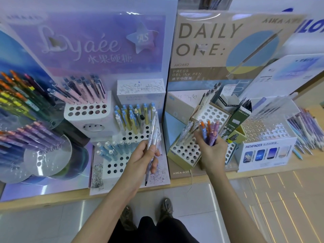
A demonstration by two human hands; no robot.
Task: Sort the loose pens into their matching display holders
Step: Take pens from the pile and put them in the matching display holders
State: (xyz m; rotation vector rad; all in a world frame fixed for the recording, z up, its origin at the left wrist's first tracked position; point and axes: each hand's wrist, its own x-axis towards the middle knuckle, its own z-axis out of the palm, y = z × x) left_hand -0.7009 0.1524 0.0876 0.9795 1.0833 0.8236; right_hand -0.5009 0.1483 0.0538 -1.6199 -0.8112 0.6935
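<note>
My left hand [143, 157] grips a few clear-barrelled pens [154, 132] upright, their tips pointing down over the scribbled test pad. My right hand [213, 149] holds a mixed bunch of orange, blue and purple pens [209, 133] over the cream holder with round holes [185, 152]. Between the hands stands a white stepped holder [122, 160] with light blue pens in front and yellow-and-blue pens [133, 118] behind. A white block holder [87, 111] at left carries pink and navy pens.
Clear round carousels of coloured pens [26, 106] fill the left. A "Daily One" backboard [219, 46] rises behind the right holders. A clear perforated holder on a Pathfinder box [266, 151] stands at right, with loose pens [305, 130] lying beside it. The shelf edge [70, 199] runs below.
</note>
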